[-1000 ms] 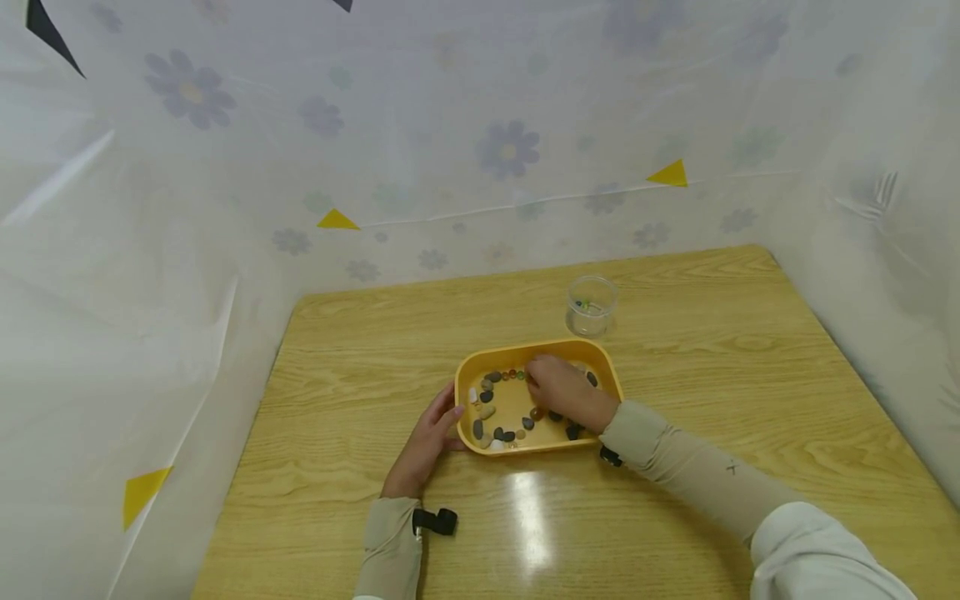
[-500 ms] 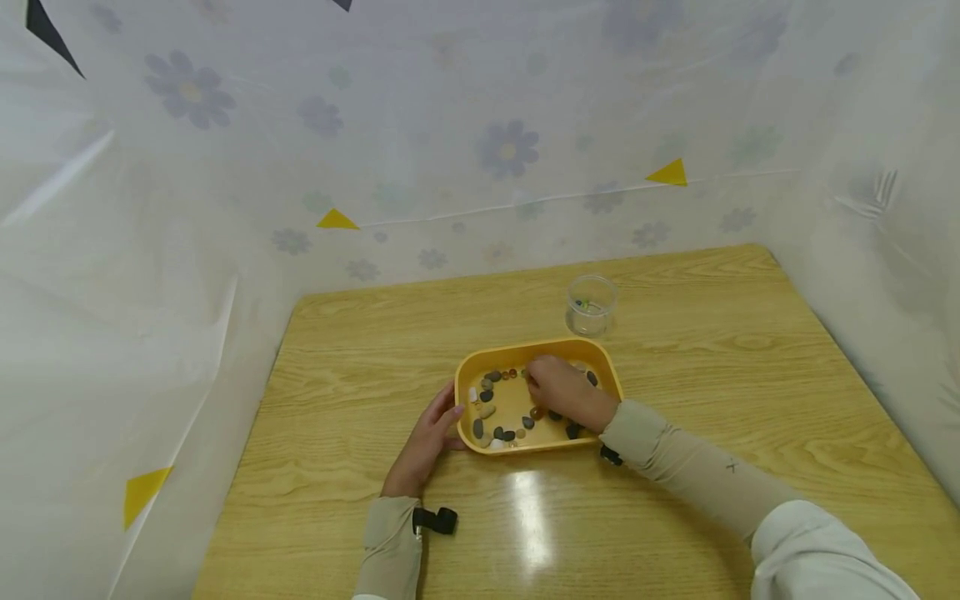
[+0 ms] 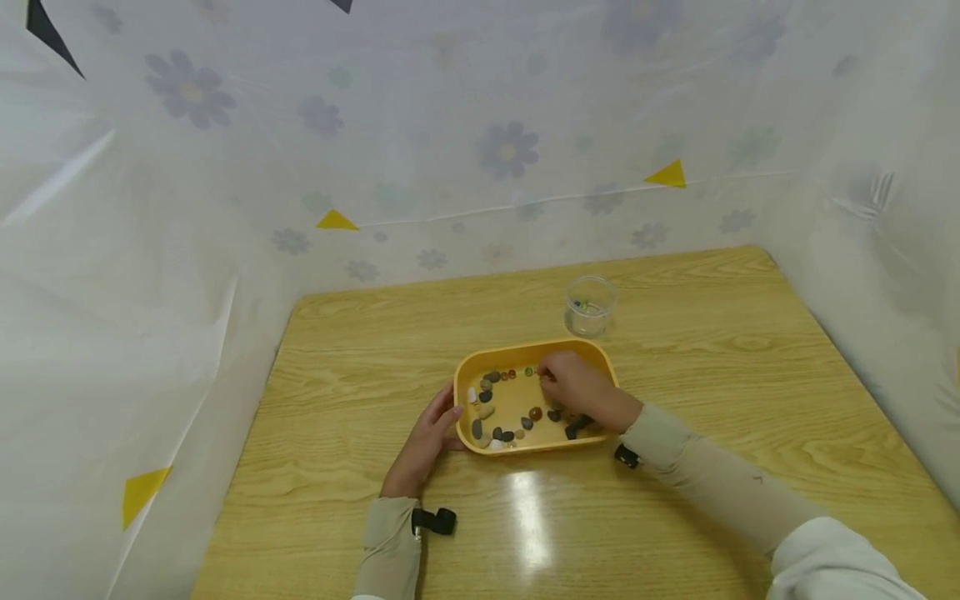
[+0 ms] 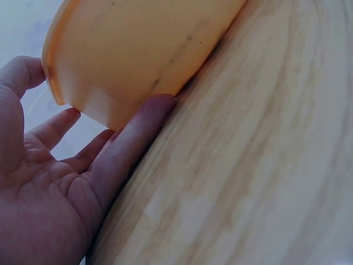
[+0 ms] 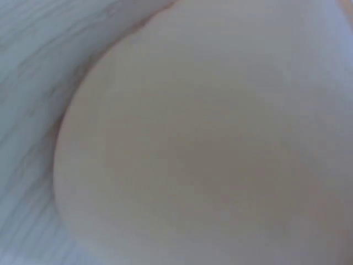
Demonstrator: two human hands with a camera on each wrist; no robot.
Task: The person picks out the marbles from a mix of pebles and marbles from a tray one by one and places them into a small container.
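Yellow tray mid-bench, stones inside. Left hand rests against its left wall, fingers straight. Right hand inside the tray, far right; fingers curled, contents cannot tell. Clear cup just beyond.

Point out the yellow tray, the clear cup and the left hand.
yellow tray (image 3: 536, 347): head view, on the far rim.
clear cup (image 3: 591, 307): head view, middle of its wall.
left hand (image 3: 427, 439): head view, back of the hand beside the tray's left end.
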